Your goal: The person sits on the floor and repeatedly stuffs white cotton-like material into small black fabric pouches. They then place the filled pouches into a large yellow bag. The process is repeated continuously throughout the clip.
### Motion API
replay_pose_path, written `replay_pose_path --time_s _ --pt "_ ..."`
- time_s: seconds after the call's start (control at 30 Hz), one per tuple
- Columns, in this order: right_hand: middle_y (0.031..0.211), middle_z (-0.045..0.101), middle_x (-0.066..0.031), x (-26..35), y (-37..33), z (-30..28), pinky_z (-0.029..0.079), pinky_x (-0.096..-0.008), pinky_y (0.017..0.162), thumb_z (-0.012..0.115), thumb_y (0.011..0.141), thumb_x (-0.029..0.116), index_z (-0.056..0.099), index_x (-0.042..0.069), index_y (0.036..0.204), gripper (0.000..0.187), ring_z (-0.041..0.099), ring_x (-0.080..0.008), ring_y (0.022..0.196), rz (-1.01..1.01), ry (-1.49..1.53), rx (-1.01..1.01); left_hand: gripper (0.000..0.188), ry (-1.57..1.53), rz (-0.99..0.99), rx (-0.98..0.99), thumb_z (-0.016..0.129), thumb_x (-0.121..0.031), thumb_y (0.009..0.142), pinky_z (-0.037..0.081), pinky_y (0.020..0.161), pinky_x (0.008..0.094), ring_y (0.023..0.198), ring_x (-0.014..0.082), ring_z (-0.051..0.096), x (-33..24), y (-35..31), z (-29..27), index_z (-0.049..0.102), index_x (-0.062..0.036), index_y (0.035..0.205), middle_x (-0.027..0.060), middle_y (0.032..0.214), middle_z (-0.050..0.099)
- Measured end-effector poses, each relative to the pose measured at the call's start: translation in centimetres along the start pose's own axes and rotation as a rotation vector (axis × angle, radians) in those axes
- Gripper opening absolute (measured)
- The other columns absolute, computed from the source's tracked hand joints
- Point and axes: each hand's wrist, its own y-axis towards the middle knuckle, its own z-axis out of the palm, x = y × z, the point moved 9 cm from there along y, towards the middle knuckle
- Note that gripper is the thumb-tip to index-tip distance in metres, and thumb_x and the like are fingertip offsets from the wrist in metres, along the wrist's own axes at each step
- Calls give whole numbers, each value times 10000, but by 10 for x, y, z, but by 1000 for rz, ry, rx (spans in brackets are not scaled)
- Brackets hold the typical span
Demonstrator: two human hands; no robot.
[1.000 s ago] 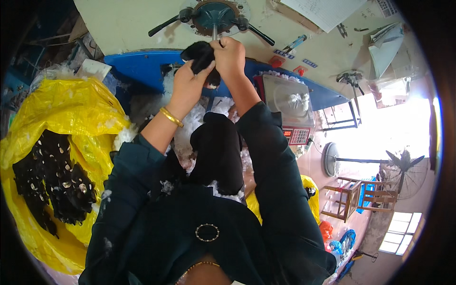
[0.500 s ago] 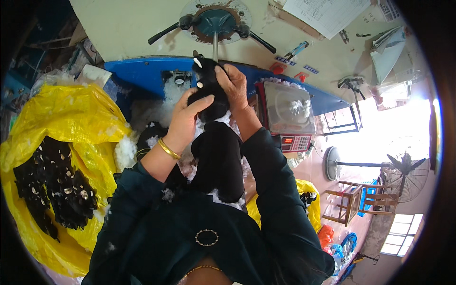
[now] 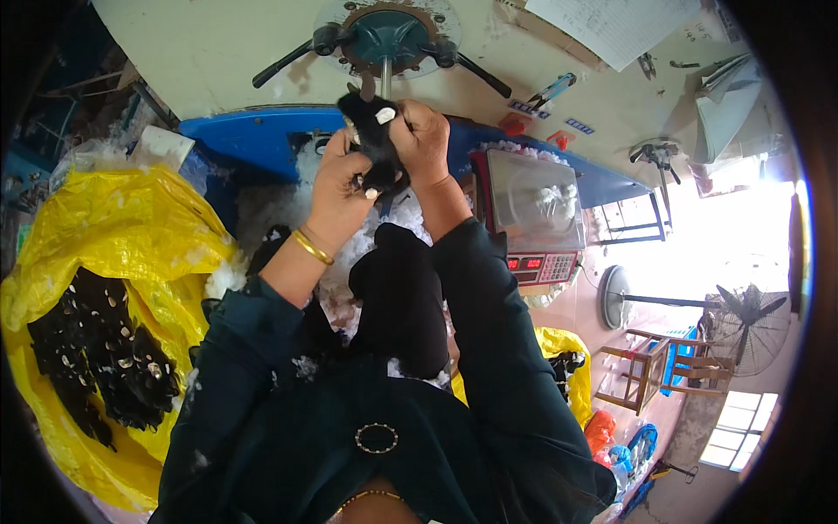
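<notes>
Plush is showing white-patched black.
Sack is showing yellow, bracelet gold, bench pairing cream with blue.

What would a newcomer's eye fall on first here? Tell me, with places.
First, the big yellow sack at the left, holding black pieces with pale spots. Then, upper middle, the hands gripping a small black item near a metal tube.

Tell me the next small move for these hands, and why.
Perhaps draw the black plush back slightly: the left hand and right hand grip it, and the tip of the metal tube is hidden there, so whether it sits inside cannot be told.
</notes>
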Motion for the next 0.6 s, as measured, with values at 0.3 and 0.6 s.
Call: replay_pose_path --time_s 0.3,0.6 --pt "624 439 -223 -4 13 -1 354 -382 480 634 774 117 492 -21 642 238 386 -365 523 87 -25 6 123 299 71 7 574 73 613 398 691 406 854 382 485 -9 19 -6 500 -13 659 174 878 496" --pt "558 314 -160 37 -5 -10 286 -354 437 609 794 74 400 -16 595 302 296 -138 482 72 -75 -19 432 -233 -543 55 805 -128 728 460 893 288 979 155 588 1 -16 -12 627 12 1096 75 1089 630"
